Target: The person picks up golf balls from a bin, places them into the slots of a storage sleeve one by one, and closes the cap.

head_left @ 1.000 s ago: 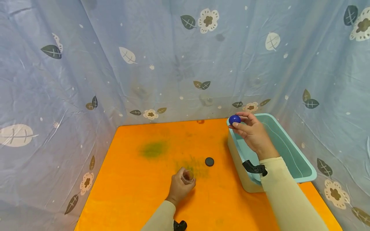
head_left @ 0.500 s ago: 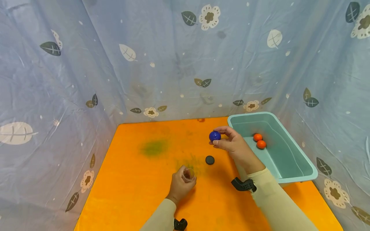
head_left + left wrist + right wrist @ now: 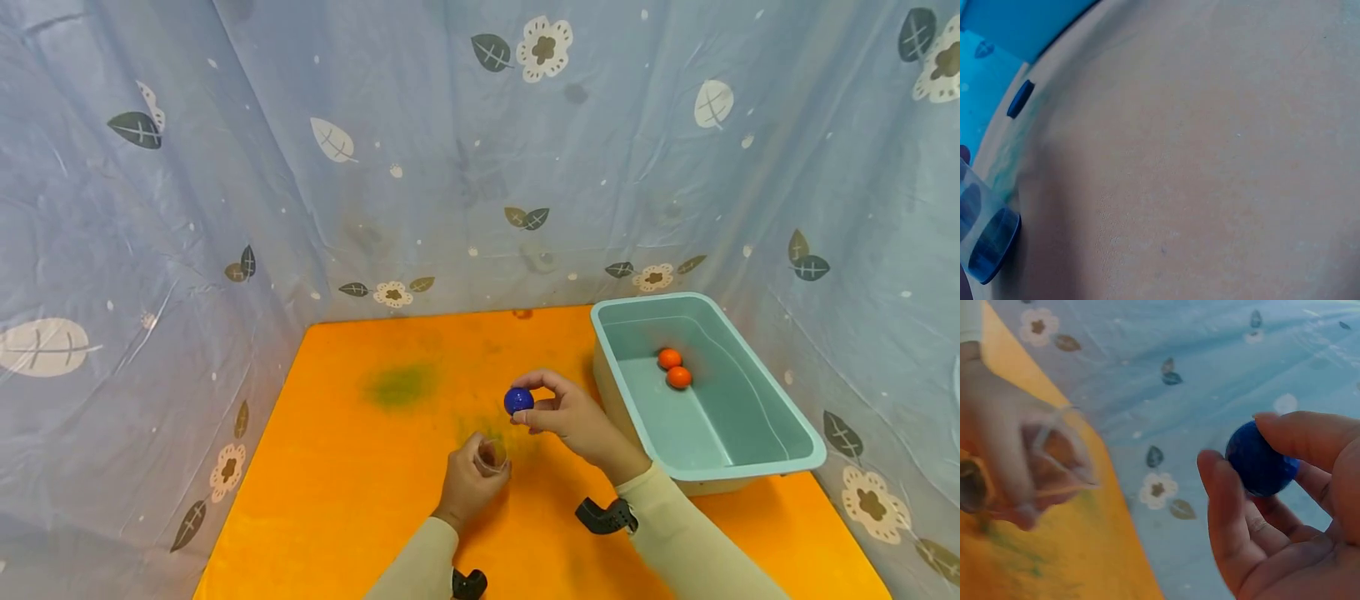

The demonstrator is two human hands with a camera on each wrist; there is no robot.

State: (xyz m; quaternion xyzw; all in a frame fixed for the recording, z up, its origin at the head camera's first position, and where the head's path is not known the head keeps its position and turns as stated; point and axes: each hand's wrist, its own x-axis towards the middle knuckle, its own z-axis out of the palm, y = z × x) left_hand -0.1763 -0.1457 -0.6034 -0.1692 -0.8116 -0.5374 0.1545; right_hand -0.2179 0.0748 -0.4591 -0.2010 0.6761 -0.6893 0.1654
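Observation:
My right hand (image 3: 581,421) pinches a glossy blue ball (image 3: 518,400) between thumb and fingertips, raised over the middle of the table. In the right wrist view the blue ball (image 3: 1261,459) is held clear of the palm. My left hand (image 3: 467,485) grips a small clear plastic cup (image 3: 491,467), its mouth tilted up toward the head camera. The cup's base (image 3: 994,247) looks dark in the left wrist view. The ball is just above and beyond the cup, apart from it. A black disc (image 3: 1020,99) lies on the table; my right hand hides it in the head view.
A pale teal bin (image 3: 622,375) stands at the right, with two orange balls (image 3: 678,377) inside. The orange table (image 3: 337,500) bears a green stain (image 3: 401,387). Blue patterned curtains (image 3: 450,167) enclose the back and sides.
My right hand has carried the blue ball from over the bin's near-left rim leftward and down toward the cup. The orange balls have come into view. My left hand keeps still.

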